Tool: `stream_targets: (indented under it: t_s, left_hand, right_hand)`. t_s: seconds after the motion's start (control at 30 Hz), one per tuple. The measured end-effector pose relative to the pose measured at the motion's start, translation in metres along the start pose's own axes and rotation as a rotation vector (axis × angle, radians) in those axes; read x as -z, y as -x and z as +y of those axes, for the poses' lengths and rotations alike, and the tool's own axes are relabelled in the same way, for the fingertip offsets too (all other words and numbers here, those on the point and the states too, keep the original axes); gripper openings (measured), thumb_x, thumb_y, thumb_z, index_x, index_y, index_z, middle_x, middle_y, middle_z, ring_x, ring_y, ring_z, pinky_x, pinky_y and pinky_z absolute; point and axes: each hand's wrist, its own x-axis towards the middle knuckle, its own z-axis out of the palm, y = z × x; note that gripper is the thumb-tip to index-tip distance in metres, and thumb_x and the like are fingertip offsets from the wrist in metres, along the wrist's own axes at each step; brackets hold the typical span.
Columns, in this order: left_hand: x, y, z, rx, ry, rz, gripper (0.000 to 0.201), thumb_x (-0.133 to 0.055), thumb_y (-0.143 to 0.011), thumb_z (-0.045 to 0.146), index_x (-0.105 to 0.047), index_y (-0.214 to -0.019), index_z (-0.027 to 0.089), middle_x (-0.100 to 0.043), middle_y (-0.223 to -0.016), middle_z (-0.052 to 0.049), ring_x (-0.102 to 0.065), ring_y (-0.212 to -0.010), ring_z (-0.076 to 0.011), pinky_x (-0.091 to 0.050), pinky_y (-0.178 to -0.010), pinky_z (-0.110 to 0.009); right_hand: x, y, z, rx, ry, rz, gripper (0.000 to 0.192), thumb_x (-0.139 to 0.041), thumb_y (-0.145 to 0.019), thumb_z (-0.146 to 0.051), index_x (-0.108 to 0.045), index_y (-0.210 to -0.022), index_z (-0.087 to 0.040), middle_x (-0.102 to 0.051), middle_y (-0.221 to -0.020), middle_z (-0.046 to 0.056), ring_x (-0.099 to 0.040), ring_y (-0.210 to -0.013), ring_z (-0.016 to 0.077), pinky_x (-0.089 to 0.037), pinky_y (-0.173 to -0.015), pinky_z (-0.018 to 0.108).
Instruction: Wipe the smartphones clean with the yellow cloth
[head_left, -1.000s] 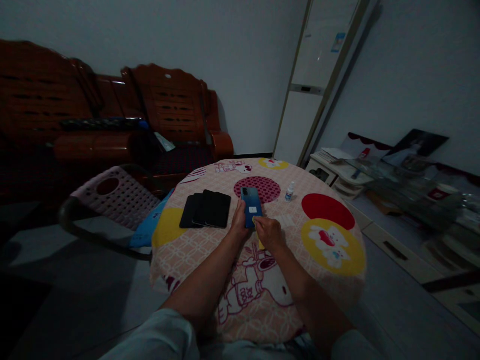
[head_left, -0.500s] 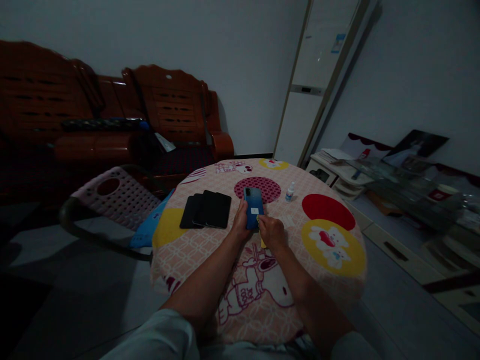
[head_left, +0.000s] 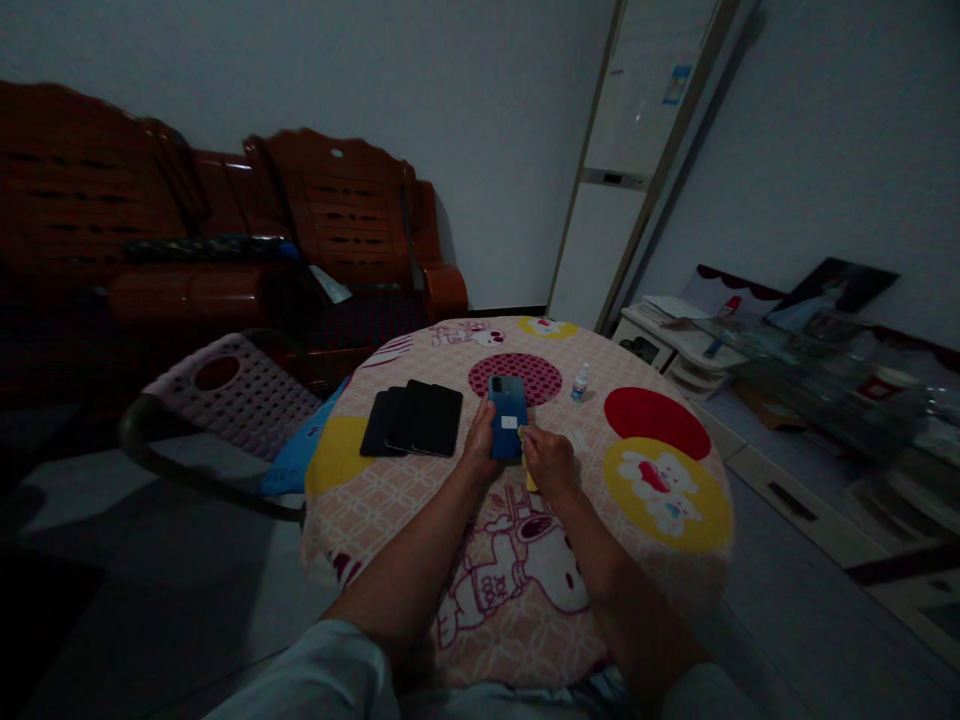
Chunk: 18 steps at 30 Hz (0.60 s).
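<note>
Holding a blue phone (head_left: 508, 418) back-up over the middle of the round desk (head_left: 420, 490), the left hand (head_left: 480, 447) has its grip closed around the phone's left edge and lower end. The phone shows a small white label on its back and a camera at the top left corner. The right hand (head_left: 550, 464) sits just beside the phone's lower right edge, its grip narrow, fingertips pinched on a small yellow bit (head_left: 528, 478) that touches the phone; what that bit is cannot be told in the dim light. Left of the phone, near but apart, three black phones (head_left: 412, 420) lie overlapped on the patterned cloth. A small white bottle (head_left: 578, 383) stands upright to the right, beyond the hands. A pink chair (head_left: 229, 395) stands at the desk's left side, and a wooden sofa (head_left: 225, 240) stands along the wall behind.
</note>
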Motion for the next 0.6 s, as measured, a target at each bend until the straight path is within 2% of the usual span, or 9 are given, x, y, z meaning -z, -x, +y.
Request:
stream_targets:
  t_s: [0.2,0.37,0.47,0.6]
  left_hand:
    - [0.007,-0.005,0.006,-0.01,0.014,0.111,0.036,-0.051,-0.09,0.034,-0.052,-0.124,0.022,-0.07,-0.096,-0.006,-0.069,-0.076,-0.0179,-0.053,-0.076,-0.033]
    - [0.009,-0.007,0.008,-0.014,-0.051,0.197,0.025,-0.053,-0.089,0.028,-0.06,-0.112,0.018,-0.07,-0.083,-0.003,-0.067,-0.07,-0.0155,-0.053,-0.072,-0.029]
    - [0.009,-0.006,0.007,-0.006,-0.108,0.174,0.018,-0.057,-0.086,0.023,-0.064,-0.1,0.016,-0.07,-0.08,-0.002,-0.066,-0.067,-0.014,-0.052,-0.069,-0.024]
    - [0.007,0.0,0.004,0.061,-0.198,0.034,0.013,-0.062,-0.083,0.023,-0.066,-0.09,0.013,-0.069,-0.076,-0.004,-0.064,-0.064,-0.014,-0.051,-0.062,-0.023]
  right_hand:
    - [-0.002,0.002,0.003,0.063,-0.157,0.036,0.025,-0.047,-0.088,-0.018,-0.071,-0.095,-0.021,-0.073,-0.082,0.006,-0.067,-0.077,0.0177,-0.046,-0.068,0.023]
    - [-0.004,0.001,0.004,0.047,-0.289,0.053,0.027,-0.048,-0.087,-0.018,-0.072,-0.099,-0.02,-0.074,-0.09,0.007,-0.069,-0.082,0.0196,-0.05,-0.074,0.026]
    - [-0.003,-0.001,0.008,0.004,-0.374,0.111,0.028,-0.048,-0.087,-0.02,-0.071,-0.102,-0.018,-0.074,-0.095,0.008,-0.069,-0.085,0.0206,-0.052,-0.077,0.028]
    - [0.002,-0.004,0.015,-0.063,-0.449,0.2,0.028,-0.049,-0.086,-0.022,-0.072,-0.101,-0.018,-0.074,-0.098,0.008,-0.069,-0.09,0.0227,-0.054,-0.081,0.032]
